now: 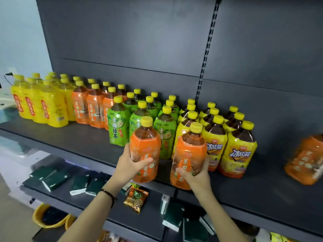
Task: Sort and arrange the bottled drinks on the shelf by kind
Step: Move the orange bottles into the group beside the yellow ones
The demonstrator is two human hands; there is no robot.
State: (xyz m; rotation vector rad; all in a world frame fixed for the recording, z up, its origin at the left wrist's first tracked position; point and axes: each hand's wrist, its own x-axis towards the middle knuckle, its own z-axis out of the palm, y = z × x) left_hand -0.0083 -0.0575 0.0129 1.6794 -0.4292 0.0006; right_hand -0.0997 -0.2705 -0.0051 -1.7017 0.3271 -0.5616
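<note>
Two orange-label tea bottles are held upright at the shelf's [83, 138] front edge: left hand [129, 165] fingers wrapped round one [145, 151], right hand [195, 173] clasping the other [189, 154], before green-label bottles [118, 126] and yellow iced-tea bottles [239, 151]

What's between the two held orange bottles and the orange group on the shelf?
The green-label bottles stand directly between the held orange bottles and the orange group. The bare shelf front looks like the open route.

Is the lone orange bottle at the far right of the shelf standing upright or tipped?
Tipped, apparently: the lone orange bottle leans left, its cap out of frame. Blur and wide-angle distortion may exaggerate it.
</note>
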